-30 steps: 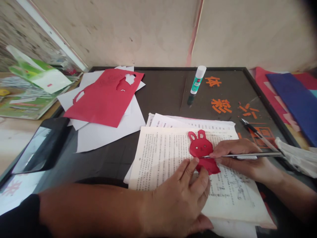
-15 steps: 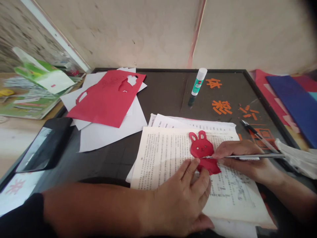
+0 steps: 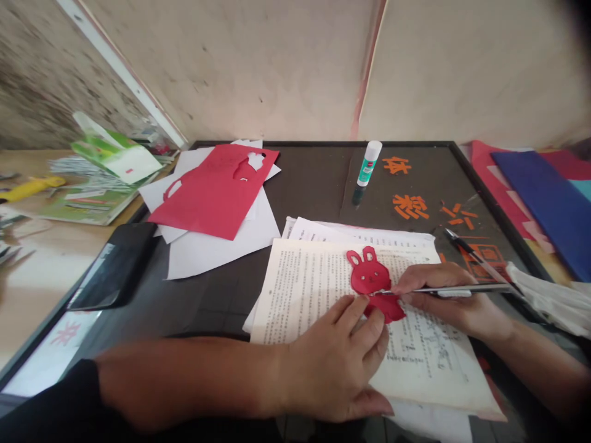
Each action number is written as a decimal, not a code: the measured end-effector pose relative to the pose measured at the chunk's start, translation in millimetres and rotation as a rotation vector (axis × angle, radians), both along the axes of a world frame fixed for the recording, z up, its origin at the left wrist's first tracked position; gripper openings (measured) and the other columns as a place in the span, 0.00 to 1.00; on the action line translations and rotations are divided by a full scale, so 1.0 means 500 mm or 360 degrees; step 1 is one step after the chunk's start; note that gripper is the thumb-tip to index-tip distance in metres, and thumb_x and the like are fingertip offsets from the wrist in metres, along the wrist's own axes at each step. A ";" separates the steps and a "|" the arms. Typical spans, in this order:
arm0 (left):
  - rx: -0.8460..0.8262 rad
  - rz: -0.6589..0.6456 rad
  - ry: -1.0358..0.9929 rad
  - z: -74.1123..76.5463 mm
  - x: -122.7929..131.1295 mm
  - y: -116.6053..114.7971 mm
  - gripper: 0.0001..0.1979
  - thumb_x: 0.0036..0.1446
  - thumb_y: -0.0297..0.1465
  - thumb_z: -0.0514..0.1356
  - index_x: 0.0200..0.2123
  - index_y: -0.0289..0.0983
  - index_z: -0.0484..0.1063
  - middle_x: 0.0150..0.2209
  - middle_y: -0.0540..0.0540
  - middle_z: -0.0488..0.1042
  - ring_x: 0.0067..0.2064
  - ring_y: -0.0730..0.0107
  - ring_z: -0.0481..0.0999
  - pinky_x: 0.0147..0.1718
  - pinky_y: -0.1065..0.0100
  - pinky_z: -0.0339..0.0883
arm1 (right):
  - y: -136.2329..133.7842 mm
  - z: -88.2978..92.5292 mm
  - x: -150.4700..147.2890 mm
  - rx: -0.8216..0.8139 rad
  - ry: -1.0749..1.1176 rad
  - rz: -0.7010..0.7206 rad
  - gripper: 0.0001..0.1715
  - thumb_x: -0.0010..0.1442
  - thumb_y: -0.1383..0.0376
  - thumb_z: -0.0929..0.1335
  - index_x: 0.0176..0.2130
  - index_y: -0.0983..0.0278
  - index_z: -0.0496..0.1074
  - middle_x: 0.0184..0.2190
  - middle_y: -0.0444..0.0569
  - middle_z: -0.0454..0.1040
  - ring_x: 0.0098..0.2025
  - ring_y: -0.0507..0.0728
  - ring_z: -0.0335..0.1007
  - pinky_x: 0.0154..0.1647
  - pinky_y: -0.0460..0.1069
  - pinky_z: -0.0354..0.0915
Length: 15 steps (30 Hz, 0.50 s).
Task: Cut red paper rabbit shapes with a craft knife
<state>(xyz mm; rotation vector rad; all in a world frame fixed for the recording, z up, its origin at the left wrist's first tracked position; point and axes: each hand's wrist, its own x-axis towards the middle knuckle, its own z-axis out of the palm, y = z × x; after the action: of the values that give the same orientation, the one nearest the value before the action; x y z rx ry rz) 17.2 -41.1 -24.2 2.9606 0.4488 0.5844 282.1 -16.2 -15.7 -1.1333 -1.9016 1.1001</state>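
A red paper rabbit [image 3: 369, 274] lies on an open printed page [image 3: 300, 295], its two ears pointing away from me. My left hand [image 3: 344, 354] rests flat with fingers spread, the fingertips pressing on the rabbit's lower body. From the right, my right hand [image 3: 455, 301] pinches a slim metal craft knife [image 3: 475, 288]. The knife's tip touches the red paper between the rabbit's head and body, close to my left fingertips.
A glue stick [image 3: 369, 163] stands upright behind the page. Red paper with cutouts [image 3: 207, 197] lies on white sheets at the left, near a black phone [image 3: 111, 264]. A pen [image 3: 475, 255], orange characters and a blue sheet [image 3: 545, 209] are at the right.
The view has shifted a little, showing more of the left side of the table. Both hands keep nearly the same place on the rabbit, and the knife is still held.
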 end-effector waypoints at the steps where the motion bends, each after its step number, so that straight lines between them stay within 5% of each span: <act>1: -0.0047 0.0001 -0.0060 0.008 -0.001 0.007 0.37 0.65 0.55 0.48 0.56 0.26 0.68 0.56 0.31 0.68 0.57 0.43 0.66 0.58 0.48 0.59 | 0.002 -0.004 0.000 -0.0031 0.0102 -0.0094 0.05 0.59 0.64 0.73 0.37 0.57 0.81 0.31 0.47 0.81 0.30 0.55 0.76 0.30 0.48 0.70; 4: -0.0262 0.0207 -0.0112 0.045 -0.010 0.043 0.31 0.67 0.50 0.48 0.52 0.28 0.70 0.50 0.35 0.72 0.49 0.53 0.70 0.51 0.55 0.66 | 0.007 -0.019 -0.007 -0.0061 0.0364 -0.0484 0.12 0.63 0.56 0.69 0.44 0.57 0.79 0.31 0.47 0.81 0.22 0.52 0.69 0.20 0.48 0.65; 7: -0.0401 0.0727 0.0159 0.077 -0.016 0.088 0.17 0.68 0.38 0.52 0.43 0.31 0.75 0.42 0.38 0.73 0.46 0.53 0.70 0.48 0.51 0.64 | 0.011 -0.029 -0.023 0.0168 0.0055 -0.0747 0.14 0.67 0.55 0.64 0.46 0.56 0.76 0.40 0.49 0.80 0.33 0.56 0.75 0.37 0.53 0.71; 10: -0.0530 0.0925 0.0226 0.080 -0.001 0.116 0.15 0.64 0.38 0.58 0.40 0.30 0.76 0.40 0.38 0.72 0.45 0.49 0.70 0.48 0.48 0.62 | 0.011 -0.031 -0.037 0.0443 -0.0322 -0.0748 0.13 0.68 0.58 0.63 0.48 0.57 0.74 0.47 0.50 0.78 0.48 0.61 0.74 0.53 0.58 0.66; 15: -0.0664 0.1068 0.0008 0.044 0.059 0.133 0.17 0.58 0.41 0.65 0.44 0.34 0.76 0.45 0.40 0.71 0.49 0.51 0.70 0.51 0.51 0.62 | 0.011 -0.032 -0.037 0.0598 -0.0367 -0.0623 0.13 0.69 0.59 0.61 0.49 0.57 0.70 0.46 0.51 0.78 0.47 0.61 0.75 0.50 0.57 0.67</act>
<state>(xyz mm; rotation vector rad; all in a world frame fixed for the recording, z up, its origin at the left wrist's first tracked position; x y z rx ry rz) 46.7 25.1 -2.3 2.3732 1.3919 0.4511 263.5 -10.7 -31.6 -1.3740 -1.8446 0.3937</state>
